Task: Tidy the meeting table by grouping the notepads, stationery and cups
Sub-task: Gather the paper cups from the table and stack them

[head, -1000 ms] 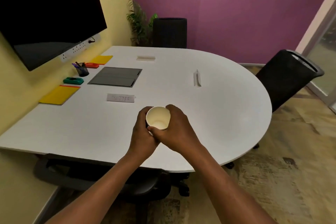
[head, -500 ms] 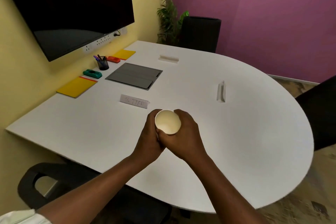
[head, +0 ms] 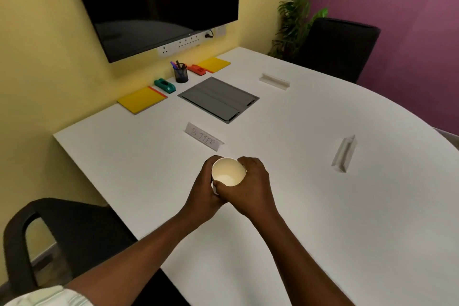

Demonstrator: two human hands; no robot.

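Observation:
Both hands wrap a cream paper cup (head: 228, 171) above the white table (head: 323, 206), its empty inside facing me. My left hand (head: 202, 190) grips its left side and my right hand (head: 250, 187) its right side. Along the wall edge lie a yellow notepad (head: 140, 100), a green stapler (head: 164, 85), a black pen holder (head: 181, 74) with pens, a red stapler (head: 196, 69) and a second yellow notepad (head: 214, 64).
A grey cable hatch (head: 218, 98) sits in the tabletop. Three name stands are on the table: one near the cup (head: 203, 136), one far (head: 274, 81), one right (head: 344, 154). Black chairs stand at near left (head: 62, 231) and far end (head: 337, 47). A screen (head: 154, 0) hangs on the wall.
My view has swung left and closer to the table. Both hands stay closed around the cup, which has tipped slightly towards me.

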